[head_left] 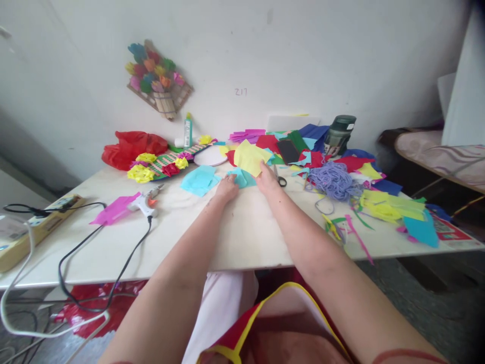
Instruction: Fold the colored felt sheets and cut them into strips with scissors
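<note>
Two hands: both stretched to the middle of the frame, meeting on one small piece of paper.
Left hand (226,189): fingers curled down flat onto the near-left edge of the light-blue paper piece (242,178) — pressing, not lifting; whether any finger grips under the edge I cannot tell.
Right hand (267,179): fingers lie on the right edge of the same piece, fingertips reaching under the yellow sheet (250,156) just above it; pinching or only resting — cannot tell.
Paper's place: centre of the frame, on the white table (246,237), directly between the hands, touching both.
Long axis: runs roughly left to right, from one hand to the other.
Nearer hand: about equal; the left covers slightly more of it.
Neighbours: larger light-blue sheet (199,180) just left; scissors (280,178) just right of the right hand; glue gun (146,202) well to the left.
</note>
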Demonstrator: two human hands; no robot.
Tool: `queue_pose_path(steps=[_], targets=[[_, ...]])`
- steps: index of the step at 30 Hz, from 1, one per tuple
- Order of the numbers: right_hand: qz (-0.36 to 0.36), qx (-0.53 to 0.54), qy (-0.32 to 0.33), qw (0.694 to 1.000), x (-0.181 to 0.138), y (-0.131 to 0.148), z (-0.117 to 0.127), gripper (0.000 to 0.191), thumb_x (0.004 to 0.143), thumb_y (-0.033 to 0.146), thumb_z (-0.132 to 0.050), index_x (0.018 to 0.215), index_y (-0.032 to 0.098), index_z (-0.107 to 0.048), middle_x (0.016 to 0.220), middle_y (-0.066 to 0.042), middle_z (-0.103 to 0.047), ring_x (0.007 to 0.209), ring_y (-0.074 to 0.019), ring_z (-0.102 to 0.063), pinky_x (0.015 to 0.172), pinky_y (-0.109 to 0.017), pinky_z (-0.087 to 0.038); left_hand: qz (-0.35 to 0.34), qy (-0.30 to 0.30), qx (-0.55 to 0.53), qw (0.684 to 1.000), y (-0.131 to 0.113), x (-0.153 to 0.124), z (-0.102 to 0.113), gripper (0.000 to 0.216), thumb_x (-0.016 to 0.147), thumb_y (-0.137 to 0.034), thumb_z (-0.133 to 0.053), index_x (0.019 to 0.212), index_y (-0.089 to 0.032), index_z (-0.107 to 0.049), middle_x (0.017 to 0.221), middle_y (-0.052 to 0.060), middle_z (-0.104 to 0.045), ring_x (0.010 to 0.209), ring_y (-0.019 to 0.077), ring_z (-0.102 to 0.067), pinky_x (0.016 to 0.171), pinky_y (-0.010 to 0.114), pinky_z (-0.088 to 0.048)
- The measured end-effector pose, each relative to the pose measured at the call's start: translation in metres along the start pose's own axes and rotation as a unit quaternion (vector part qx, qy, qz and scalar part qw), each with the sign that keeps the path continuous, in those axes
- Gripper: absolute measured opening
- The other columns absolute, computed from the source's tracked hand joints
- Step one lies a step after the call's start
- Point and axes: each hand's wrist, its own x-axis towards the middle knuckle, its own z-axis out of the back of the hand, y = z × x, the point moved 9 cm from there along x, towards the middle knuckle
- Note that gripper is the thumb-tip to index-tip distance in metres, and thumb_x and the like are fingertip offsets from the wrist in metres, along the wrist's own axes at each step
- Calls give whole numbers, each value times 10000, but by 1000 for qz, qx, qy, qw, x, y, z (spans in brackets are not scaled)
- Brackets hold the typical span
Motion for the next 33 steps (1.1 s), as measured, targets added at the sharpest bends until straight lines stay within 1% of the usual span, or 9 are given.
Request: queue_pose_path(steps=[3,10,13,16,18,21,25,29,33], targets=[[-43,49,-34,997,4,-12,9,252,915,310,-348,1050,242,-549,1061,-32,-672,1005,-158,-607,867,-407,-483,7,19,109,994,-3,-8,3,538,736,-87,-427,1271,-99,-480,1354,139,-468,1300,210,-363,1056,266,-263],[-78,99,-59,990,10,-22,18,165,905,323,-395,962,276,-543,997,9,-685,947,-156,-619,871,-473,-460,75,-14,100,992,3,-15,18,475,752,-136,-426,1211,-151,-547,1224,103,-587,1135,221,-531,942,268,-383],[-81,102,-62,990,10,-23,19,154,905,332,-407,951,269,-539,1027,13,-675,922,-149,-624,865,-457,-468,96,-24,70,993,4,-17,23,397,828,-274,-388,1157,-172,-584,1130,97,-639,1092,225,-557,902,281,-402],[-79,102,-62,990,8,-22,16,151,903,311,-415,946,251,-547,1002,13,-679,903,-140,-627,858,-429,-478,104,-29,62,992,0,-20,25,509,846,-518,-329,1069,-167,-623,1034,126,-664,1041,257,-579,858,313,-418],[-74,99,-55,991,7,-21,13,165,905,293,-407,948,240,-557,956,7,-689,893,-140,-631,844,-409,-489,114,-32,86,989,-3,-21,24,561,795,-603,-379,1036,-162,-628,1006,148,-664,1015,283,-586,831,334,-425],[-70,98,-46,992,6,-21,9,182,907,269,-397,946,222,-569,896,-3,-698,876,-142,-640,820,-375,-505,121,-48,150,980,-6,-21,22,472,743,-512,-514,1048,-166,-615,1010,164,-656,977,304,-597,776,350,-436],[-60,105,-34,992,7,-22,7,188,904,249,-401,959,206,-576,851,-11,-705,873,-145,-649,803,-340,-518,119,-62,176,975,-4,-19,23,365,740,-294,-514,1081,-192,-596,995,149,-657,939,287,-610,719,336,-434],[-55,109,-38,992,11,-24,9,166,891,238,-427,943,195,-579,842,-16,-707,871,-147,-654,793,-328,-526,127,-99,130,978,5,-18,36,260,729,-249,-492,943,-180,-623,877,121,-663,882,262,-613,690,304,-423],[-45,101,-68,992,16,-20,20,122,869,225,-459,891,198,-576,786,-2,-699,821,-148,-656,756,-329,-540,146,-173,43,973,18,-21,56,149,703,-241,-493,781,-187,-607,693,47,-613,774,213,-598,673,272,-411]])
